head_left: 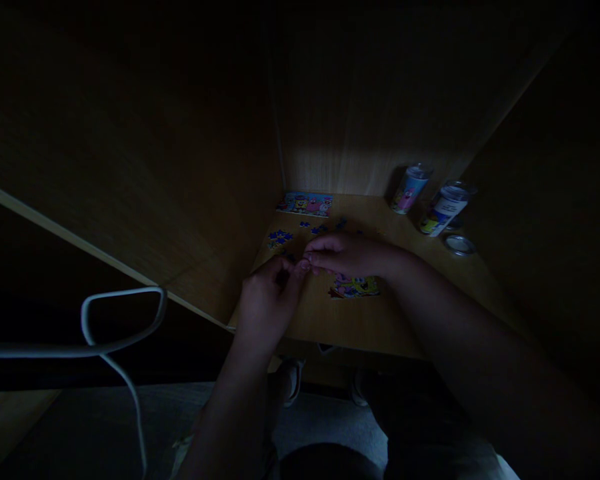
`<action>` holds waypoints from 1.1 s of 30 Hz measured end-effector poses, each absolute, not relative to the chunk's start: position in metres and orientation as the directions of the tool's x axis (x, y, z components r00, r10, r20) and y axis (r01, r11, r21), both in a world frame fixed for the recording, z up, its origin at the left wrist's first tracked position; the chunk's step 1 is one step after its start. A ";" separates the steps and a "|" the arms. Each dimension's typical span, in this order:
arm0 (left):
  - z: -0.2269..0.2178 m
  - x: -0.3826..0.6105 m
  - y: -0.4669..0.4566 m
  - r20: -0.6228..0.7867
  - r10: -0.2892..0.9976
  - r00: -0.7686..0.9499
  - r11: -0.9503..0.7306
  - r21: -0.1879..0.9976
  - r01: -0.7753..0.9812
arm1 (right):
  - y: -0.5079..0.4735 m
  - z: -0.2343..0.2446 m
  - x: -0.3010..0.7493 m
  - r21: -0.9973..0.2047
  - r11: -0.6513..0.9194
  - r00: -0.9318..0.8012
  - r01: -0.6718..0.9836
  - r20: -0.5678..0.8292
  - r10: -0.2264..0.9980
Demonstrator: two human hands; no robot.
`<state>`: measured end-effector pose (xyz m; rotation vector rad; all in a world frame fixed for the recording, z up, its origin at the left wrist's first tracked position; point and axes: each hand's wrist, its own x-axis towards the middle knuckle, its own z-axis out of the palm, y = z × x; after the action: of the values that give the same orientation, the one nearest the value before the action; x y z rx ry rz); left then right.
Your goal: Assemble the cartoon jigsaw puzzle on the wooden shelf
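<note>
The scene is very dark. My left hand [267, 300] and my right hand [343, 255] meet over a small wooden desk [410, 320], fingertips pinched together around something small that I cannot make out. Just right of the hands lies a joined patch of cartoon jigsaw puzzle [355, 287]. Several loose blue puzzle pieces [280, 237] lie beyond the hands on the left. A finished strip of puzzle [305, 204] lies at the back of the desk.
Two cartoon-printed cans [409, 189] [445, 210] stand at the back right, with a round lid [459, 245] beside them. Wooden partition walls close in the desk on three sides. A white curved chair armrest [123, 320] is at the lower left.
</note>
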<state>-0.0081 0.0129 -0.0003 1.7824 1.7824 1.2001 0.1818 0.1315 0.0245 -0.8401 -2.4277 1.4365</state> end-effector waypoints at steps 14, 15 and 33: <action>0.000 -0.008 0.013 0.327 0.931 -0.162 -0.149 0.746 0.649 | 0.132 0.021 0.181 -0.871 0.354 -0.825 0.341 -0.097 0.556; 0.000 -0.008 0.013 0.325 0.932 -0.161 -0.149 0.748 0.647 | 0.132 0.021 0.181 -0.874 0.345 -0.825 0.343 -0.104 0.556; 0.001 -0.007 0.013 0.329 0.936 -0.130 -0.183 0.766 0.617 | 0.130 0.022 0.179 -0.881 0.331 -0.813 0.340 -0.098 0.575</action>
<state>-0.0074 0.0132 0.0010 1.7880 1.7277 1.2297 0.1790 0.1303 0.0220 -0.8290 -2.3638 1.4773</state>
